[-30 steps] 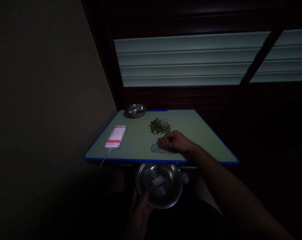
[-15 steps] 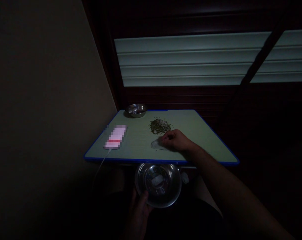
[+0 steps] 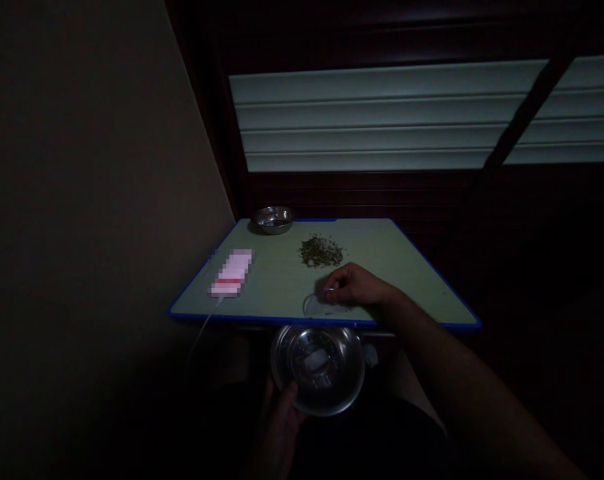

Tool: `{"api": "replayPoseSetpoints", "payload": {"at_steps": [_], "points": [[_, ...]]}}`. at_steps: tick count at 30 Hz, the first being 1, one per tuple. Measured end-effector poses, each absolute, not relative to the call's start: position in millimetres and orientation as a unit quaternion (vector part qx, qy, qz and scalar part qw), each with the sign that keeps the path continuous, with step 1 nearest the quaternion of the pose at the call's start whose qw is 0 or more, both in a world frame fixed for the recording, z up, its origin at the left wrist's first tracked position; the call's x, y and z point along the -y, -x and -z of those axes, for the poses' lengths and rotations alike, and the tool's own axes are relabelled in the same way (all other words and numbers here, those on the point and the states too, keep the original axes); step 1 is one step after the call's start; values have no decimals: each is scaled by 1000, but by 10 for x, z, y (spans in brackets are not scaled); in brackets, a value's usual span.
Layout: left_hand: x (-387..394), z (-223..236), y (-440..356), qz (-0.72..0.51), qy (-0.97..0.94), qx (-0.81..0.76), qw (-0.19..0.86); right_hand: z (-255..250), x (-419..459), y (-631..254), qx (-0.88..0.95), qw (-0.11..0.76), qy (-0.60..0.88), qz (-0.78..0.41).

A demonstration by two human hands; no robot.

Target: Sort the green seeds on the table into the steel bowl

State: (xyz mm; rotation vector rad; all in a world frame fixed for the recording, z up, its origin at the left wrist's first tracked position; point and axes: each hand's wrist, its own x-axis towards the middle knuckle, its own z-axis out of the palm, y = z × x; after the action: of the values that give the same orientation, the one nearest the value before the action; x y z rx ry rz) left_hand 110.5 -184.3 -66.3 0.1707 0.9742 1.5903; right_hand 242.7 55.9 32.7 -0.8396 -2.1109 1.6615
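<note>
My left hand (image 3: 282, 417) grips the near-left rim of a shiny metal bowl (image 3: 349, 393), thumb over the edge. The bowl is tilted toward me, just under the table's front edge. My right hand (image 3: 355, 285) is over the table with its fingers pinched together on a clear, thin, rounded piece (image 3: 315, 307), which looks like plastic; its exact kind I cannot make out. This piece lies low at the tabletop near the front edge. Beyond my right hand is a loose pile of small dark greenish bits (image 3: 321, 252), with some whitish ones among them.
The pale green folding table (image 3: 382, 247) has a blue rim. A smaller metal bowl (image 3: 273, 221) stands at its back left corner. A blurred-out phone (image 3: 232, 272) with a white cable (image 3: 202, 330) lies at the left. A wall and dark slatted doors surround the table.
My right hand has drawn the clear piece slightly toward me, closer to the table's front edge. My left hand and the large bowl have stayed nearly still.
</note>
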Motion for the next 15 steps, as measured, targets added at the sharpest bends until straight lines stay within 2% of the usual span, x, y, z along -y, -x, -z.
{"api": "replayPoseSetpoints", "payload": {"at_steps": [15], "points": [[1842, 675, -1110, -681, -77, -427, 589, -355, -582, -2471, 729, 165, 272, -606]]}}
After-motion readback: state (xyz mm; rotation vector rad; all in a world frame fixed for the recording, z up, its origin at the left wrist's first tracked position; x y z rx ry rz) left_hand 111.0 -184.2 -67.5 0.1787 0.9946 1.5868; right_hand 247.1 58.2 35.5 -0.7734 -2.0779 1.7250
